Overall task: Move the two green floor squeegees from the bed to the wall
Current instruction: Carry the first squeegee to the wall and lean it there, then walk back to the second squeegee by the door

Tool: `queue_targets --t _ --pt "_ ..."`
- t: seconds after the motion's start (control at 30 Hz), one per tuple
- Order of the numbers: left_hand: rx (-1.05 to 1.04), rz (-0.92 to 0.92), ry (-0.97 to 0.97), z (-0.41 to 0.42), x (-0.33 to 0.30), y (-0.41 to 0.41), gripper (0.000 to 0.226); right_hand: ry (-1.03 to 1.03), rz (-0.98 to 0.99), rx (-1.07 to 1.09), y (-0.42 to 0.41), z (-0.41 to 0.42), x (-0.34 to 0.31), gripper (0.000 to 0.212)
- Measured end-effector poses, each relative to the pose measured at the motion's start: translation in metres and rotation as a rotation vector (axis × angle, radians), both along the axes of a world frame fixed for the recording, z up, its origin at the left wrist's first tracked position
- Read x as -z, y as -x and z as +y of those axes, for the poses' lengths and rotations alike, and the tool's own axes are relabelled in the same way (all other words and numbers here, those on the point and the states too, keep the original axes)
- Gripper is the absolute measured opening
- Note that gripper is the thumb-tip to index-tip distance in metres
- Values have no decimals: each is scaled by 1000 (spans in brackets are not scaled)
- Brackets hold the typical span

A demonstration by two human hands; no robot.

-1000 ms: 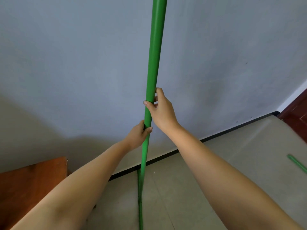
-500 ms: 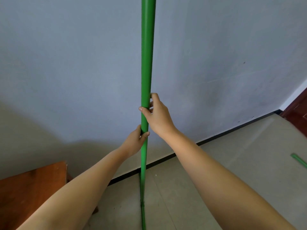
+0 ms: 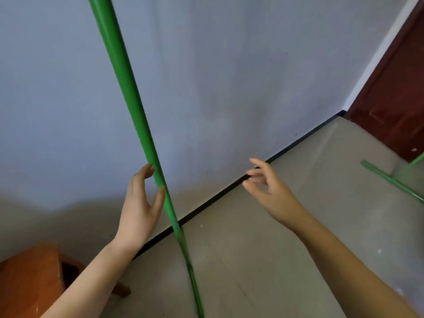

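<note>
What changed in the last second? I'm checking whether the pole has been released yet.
Both hands opened: the right hand let go and drew off to the right, clear of the green pole; the left hand uncurled, its fingers only lightly against the shaft. The pole now slants, top to the left. The second squeegee stayed on the floor by the door.

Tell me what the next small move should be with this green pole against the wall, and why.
Probably draw the left hand away gently. Its open fingers only brush the green pole, which leans on the wall, and the right hand is already clear.
</note>
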State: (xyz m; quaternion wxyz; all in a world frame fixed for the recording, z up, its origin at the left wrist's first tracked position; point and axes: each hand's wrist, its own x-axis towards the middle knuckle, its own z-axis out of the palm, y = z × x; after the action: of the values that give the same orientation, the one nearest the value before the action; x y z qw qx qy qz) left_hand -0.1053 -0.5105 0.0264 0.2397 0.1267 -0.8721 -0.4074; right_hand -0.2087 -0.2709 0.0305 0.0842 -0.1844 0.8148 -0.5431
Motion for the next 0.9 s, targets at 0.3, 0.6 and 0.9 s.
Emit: queue_targets --t 0.3,0.6,0.9 --pt "424 -295 -269 126 67 -34 48 74 -260 511 -135 155 67 52" --pt "538 -374 -301 250 79 27 45 201 -280 819 -128 255 93 48" --pt "614 -355 -293 398 68 136 43 188 -254 884 -44 403 76 50"
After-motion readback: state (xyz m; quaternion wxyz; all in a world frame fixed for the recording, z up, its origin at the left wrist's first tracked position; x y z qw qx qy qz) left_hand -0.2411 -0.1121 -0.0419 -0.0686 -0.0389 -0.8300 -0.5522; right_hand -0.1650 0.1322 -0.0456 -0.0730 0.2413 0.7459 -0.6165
